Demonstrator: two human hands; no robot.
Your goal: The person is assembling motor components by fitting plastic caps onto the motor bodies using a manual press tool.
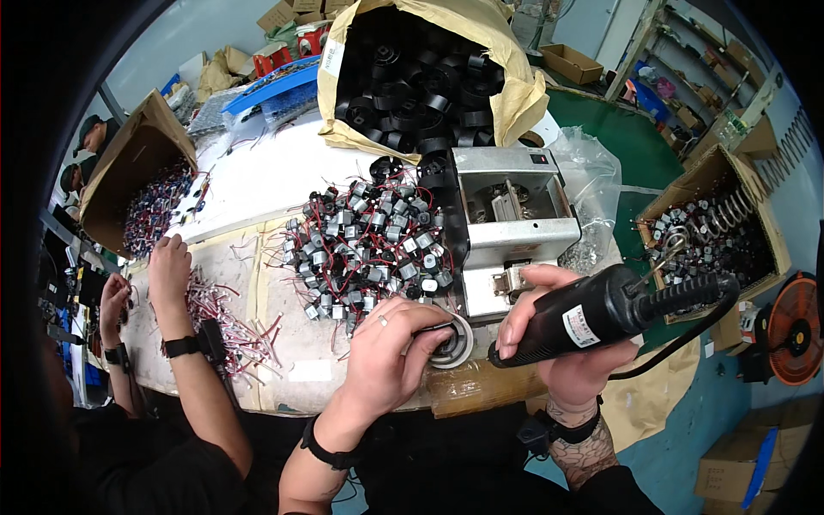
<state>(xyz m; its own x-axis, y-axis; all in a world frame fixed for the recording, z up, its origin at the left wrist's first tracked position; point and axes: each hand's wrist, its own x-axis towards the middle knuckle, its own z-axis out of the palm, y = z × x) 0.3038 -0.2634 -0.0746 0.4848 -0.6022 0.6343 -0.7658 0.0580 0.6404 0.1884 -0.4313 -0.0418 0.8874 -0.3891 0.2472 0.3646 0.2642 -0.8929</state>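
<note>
Head view: the left hand pinches a black round part seated in a white ring at the table's near edge, at six o'clock from the pile of small motors. The right hand, fingers wrapped, grips a black electric screwdriver just at three o'clock of that part, below the metal fixture.

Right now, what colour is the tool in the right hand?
Black, with a white label; the head view shows the tool in the right hand.
</note>
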